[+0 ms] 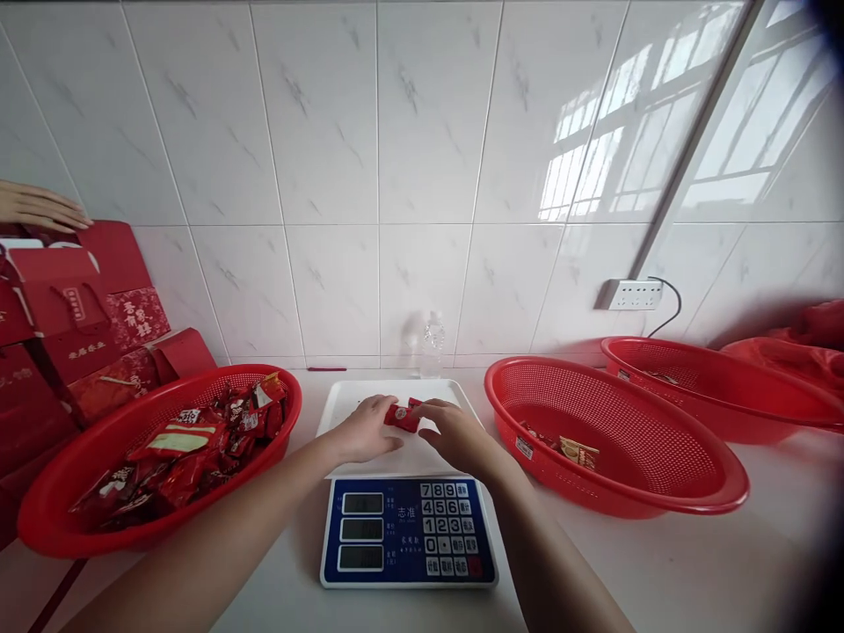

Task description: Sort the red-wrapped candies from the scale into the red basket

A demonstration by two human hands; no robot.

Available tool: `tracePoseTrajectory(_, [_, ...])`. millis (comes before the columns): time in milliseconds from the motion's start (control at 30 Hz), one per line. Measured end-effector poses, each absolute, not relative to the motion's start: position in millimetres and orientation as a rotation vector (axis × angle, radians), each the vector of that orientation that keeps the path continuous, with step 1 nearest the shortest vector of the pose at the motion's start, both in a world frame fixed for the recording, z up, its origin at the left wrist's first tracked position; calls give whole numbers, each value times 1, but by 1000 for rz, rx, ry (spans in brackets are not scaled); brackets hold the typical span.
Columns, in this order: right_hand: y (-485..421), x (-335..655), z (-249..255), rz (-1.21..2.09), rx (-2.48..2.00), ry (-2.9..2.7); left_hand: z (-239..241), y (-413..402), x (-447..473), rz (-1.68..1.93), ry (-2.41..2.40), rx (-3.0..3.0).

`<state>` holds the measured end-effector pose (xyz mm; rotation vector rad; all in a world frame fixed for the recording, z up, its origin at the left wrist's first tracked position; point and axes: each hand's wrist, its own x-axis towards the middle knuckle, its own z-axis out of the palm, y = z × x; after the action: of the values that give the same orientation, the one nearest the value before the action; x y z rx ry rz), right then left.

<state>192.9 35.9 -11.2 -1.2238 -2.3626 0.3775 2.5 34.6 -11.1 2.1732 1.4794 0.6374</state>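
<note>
A small red packet (401, 418) is between my two hands over the white tray (336, 400) of a weighing scale. My left hand (367, 429) holds its left end, thumb reaching out below it. From the other side, my right hand (451, 431) grips the right end, fingers curled over the packet and partly hiding it. A second piece of red wrapper seems to show by the right fingertips; whether it is separate I cannot tell. In front of the tray is the scale's blue panel (409, 533) with number keys and dark displays.
On the left stands a red basket (290, 413) heaped with red packets (191, 462). To the right, a red basket (650, 422) holds a few packets, with another basket (725, 413) behind. Red gift boxes (66, 308), another person's hand (40, 207), and a clear bottle (432, 345) are farther back.
</note>
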Motion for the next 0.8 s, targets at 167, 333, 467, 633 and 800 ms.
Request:
tracePoseTrajectory(167, [37,189,-13,369,-1212,-2426,-19,38,0,536,1479,2335])
tracePoseTrajectory(333, [41,186,-19,401,-1240,-2445,-23,51,2,428,1541,2432])
tracePoseTrajectory(467, [43,186,-21,371,-1246,-2472,-26,60,2,393,1617,2451])
tracePoseTrajectory(633, [43,186,-22,354,-1278,-2486,-28,64,-5,402,1775,2453])
tracePoseTrajectory(800, [41,188,-21,341,-1309,-2486,-26,68,-29,385,1981,2430])
